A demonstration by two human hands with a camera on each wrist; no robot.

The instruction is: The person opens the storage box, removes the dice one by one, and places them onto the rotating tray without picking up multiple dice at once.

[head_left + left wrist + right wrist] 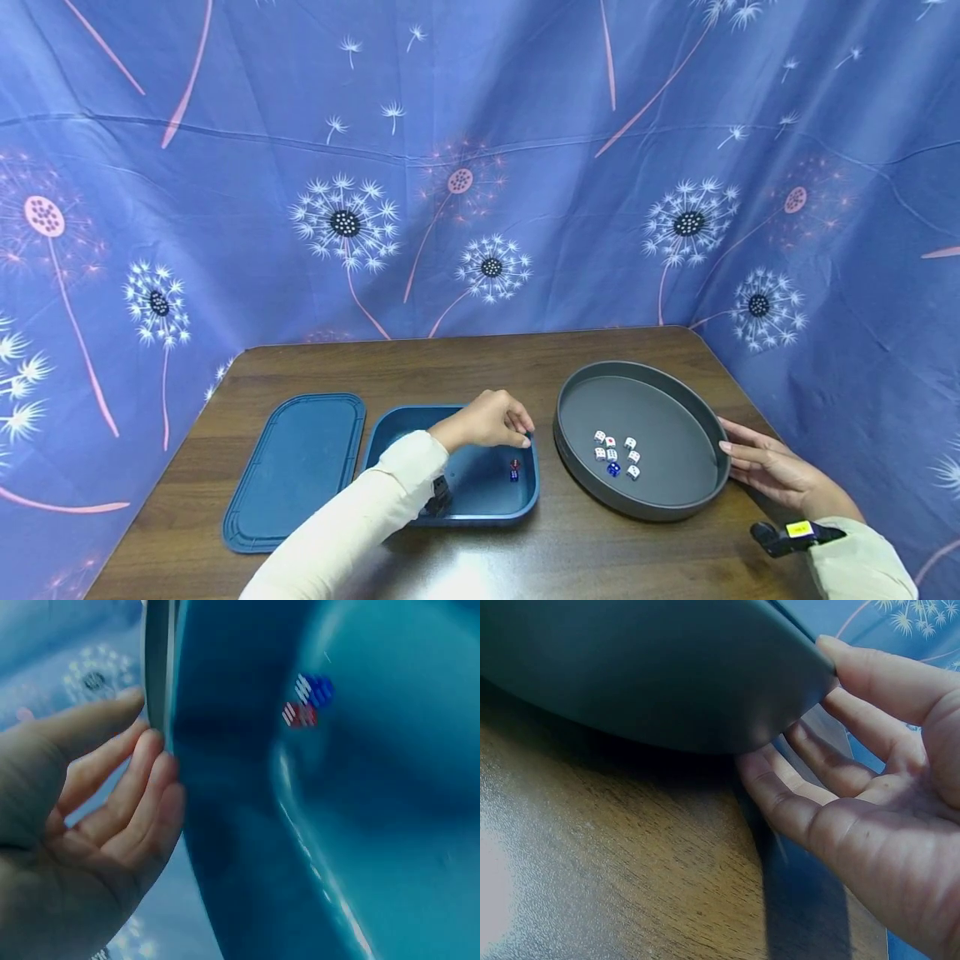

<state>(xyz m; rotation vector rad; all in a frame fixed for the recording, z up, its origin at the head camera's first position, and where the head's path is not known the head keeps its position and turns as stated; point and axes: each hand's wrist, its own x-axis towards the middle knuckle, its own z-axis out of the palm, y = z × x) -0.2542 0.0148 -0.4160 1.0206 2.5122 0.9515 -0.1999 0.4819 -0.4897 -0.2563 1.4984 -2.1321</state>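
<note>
My left hand (491, 419) hovers over the right side of the blue rectangular box (472, 518), fingers loosely bent near its right rim. Nothing shows between its thumb and fingers in the left wrist view. A red die (515, 464) and a blue die (513, 476) lie together inside the box; both look blurred in the left wrist view. My right hand (780, 471) holds the right edge of a round grey tray (675, 417), thumb by the rim and fingertips at its lower edge (727, 742). Several white dice (633, 457) and a blue die (613, 469) sit in the tray.
A flat blue lid (300, 467) lies on the wooden table (420, 367) left of the box. A dark wrist device (438, 496) hangs beneath the left sleeve, over the box. Behind the table hangs a blue dandelion-print cloth (570, 250).
</note>
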